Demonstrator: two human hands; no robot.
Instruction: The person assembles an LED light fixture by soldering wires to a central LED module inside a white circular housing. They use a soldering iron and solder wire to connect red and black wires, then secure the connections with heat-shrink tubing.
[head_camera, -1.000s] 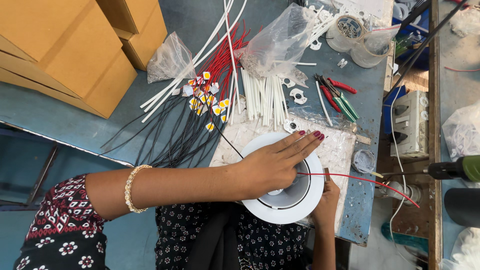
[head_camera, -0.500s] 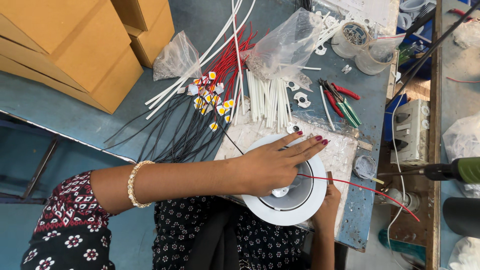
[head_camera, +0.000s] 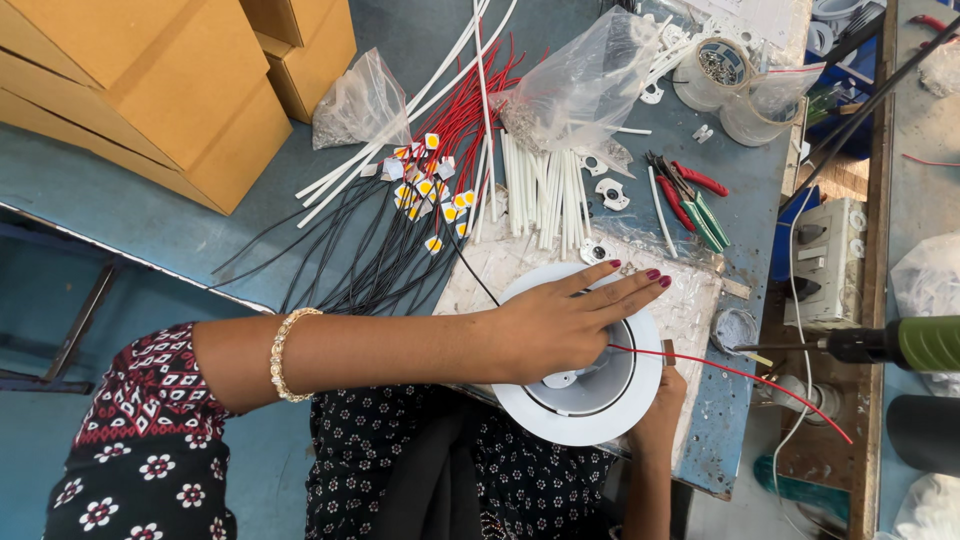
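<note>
A white round lamp housing (head_camera: 560, 415) lies on a pale sheet at the near edge of the blue table (head_camera: 150, 225). My left hand (head_camera: 560, 325) rests flat on top of it, fingers straight and pointing right, thumb hidden. My right hand (head_camera: 662, 400) comes up from below and grips the housing's right rim. A thin red wire (head_camera: 740, 375) runs out from under my left hand to the right. A black wire (head_camera: 478, 277) leads from the housing back to a bundle of black and red leads with small yellow and white chips (head_camera: 425, 190).
Cardboard boxes (head_camera: 150, 90) stand at the back left. White sleeves (head_camera: 545, 195), clear plastic bags (head_camera: 585, 85), cutters with red and green handles (head_camera: 690, 200), tape rolls (head_camera: 715, 65) and small white brackets (head_camera: 612, 192) lie behind the housing. A green power screwdriver (head_camera: 900, 345) points in from the right.
My left hand has slid a little to the right across the housing, fingers now stretched further over its rim. My right hand stays on the rim.
</note>
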